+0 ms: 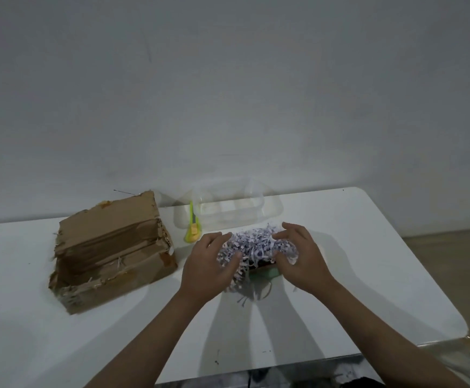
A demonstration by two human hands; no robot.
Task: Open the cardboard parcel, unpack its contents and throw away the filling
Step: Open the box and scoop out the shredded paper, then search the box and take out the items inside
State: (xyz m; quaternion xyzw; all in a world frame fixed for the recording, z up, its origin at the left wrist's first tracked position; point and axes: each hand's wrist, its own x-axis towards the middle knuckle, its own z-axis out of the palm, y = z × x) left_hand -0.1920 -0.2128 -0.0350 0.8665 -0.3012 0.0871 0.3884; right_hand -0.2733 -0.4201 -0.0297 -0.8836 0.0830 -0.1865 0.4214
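A heap of shredded white and purple paper filling (256,247) lies on the white table (368,261), over a dark item with a green edge (267,271) that is mostly hidden. My left hand (211,264) cups the heap's left side with curled fingers. My right hand (298,256) cups its right side, thumb and fingers curled into the shreds. The worn cardboard parcel (110,253) stands to the left, apart from both hands, its flaps down.
A clear plastic tub (228,203) stands behind the heap near the wall. A yellow-green utility knife (193,228) lies between tub and parcel. The table's right edge (452,312) drops to the floor; loose shreds lie near the front.
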